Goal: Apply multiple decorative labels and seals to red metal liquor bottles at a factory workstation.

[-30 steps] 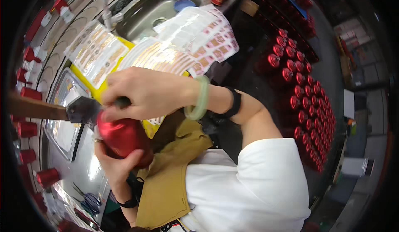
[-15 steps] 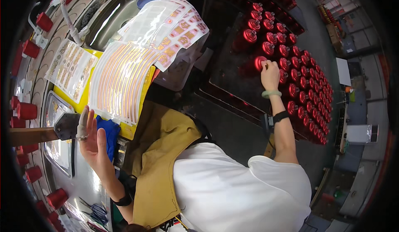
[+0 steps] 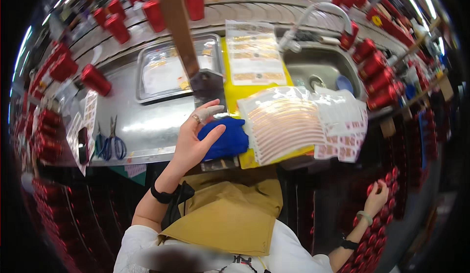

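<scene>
My left hand (image 3: 193,138) is raised over a crumpled blue cloth (image 3: 226,138), holding nothing, fingers apart. Pale wrapping covers one of its fingers, and a ring sits below it. Far out to the right, my right hand (image 3: 377,199) reaches down with fingers pinched at the top of a shiny red bottle (image 3: 370,189) among rows of similar ones; the fingertips partly hide the grip. Beside the cloth, a clear sheet of curved gold strips (image 3: 284,123) lies on a yellow board (image 3: 248,159). Sheets of red and gold stickers (image 3: 342,143) overlap it on the right.
Behind lie another gold sticker sheet (image 3: 257,52), a metal tray (image 3: 139,84) and a sink (image 3: 313,60) with a faucet (image 3: 313,8). A brown beam (image 3: 176,23) hangs before me. Scissors (image 3: 113,143) and a phone (image 3: 83,143) rest at left. Red containers (image 3: 194,2) line the back conveyor.
My view has swung from the bottle rows at right toward the bench and conveyor. My left hand stays raised and open; my right hand remains among the red bottles.
</scene>
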Demonstrator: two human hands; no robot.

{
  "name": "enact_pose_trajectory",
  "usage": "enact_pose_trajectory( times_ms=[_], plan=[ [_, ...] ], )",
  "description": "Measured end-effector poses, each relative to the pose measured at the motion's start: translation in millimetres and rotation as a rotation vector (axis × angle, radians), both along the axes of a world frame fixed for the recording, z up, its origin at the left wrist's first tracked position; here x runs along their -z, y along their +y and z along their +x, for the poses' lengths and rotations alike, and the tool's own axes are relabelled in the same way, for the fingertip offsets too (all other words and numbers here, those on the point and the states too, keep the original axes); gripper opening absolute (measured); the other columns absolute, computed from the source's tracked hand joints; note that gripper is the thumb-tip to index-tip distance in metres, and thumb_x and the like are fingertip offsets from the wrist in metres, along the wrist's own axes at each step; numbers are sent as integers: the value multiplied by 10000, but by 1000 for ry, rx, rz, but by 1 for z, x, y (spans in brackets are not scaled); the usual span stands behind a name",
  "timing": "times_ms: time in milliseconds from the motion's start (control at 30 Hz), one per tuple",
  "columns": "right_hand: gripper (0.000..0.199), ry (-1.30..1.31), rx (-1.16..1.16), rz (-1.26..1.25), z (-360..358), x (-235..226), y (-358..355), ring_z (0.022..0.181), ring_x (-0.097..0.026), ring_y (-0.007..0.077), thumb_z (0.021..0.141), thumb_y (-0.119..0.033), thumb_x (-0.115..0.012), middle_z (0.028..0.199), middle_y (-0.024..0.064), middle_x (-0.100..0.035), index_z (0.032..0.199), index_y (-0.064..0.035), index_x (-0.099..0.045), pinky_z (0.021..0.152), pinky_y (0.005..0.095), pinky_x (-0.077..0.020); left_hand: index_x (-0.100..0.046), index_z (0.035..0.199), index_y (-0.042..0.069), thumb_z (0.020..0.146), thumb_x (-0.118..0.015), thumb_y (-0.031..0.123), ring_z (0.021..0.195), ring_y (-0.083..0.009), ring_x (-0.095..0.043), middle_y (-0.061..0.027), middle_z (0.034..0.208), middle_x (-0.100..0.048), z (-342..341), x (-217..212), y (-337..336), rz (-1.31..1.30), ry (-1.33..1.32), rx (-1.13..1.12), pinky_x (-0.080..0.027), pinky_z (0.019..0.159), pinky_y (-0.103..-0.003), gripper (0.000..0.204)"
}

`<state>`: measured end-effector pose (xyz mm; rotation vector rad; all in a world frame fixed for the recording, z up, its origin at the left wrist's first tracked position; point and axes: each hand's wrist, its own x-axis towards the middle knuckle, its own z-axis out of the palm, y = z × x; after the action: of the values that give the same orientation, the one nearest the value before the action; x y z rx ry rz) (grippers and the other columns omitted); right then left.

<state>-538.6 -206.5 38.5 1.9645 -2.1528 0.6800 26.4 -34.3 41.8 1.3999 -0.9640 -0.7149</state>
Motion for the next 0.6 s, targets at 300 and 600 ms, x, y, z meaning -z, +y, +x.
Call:
enact_pose_trajectory(
  times_ms=[300,600],
  plan=[
    [243,-366,-1338,-64,436,-52,-161,984,-642,344,987,-28,-544,1056,190,-658,1215,-15,-627,847,394,-502,-544,1426,-11,938,-744,124,1314,-236,-568,-135,1410,-603,198,0,24,9,-171,-434,-447,1101,-392,544],
    [597,109,-1673,-477,741,-59,-259,1153,-573,384,875,-89,-578,1323,160,-580,1462,-106,-469,950,476,-493,-455,1490,-50,858,-784,364,1133,-206,-605,-193,1329,-606,399,-20,-34,334,-18,-666,-496,921,-345,824]
  ],
)
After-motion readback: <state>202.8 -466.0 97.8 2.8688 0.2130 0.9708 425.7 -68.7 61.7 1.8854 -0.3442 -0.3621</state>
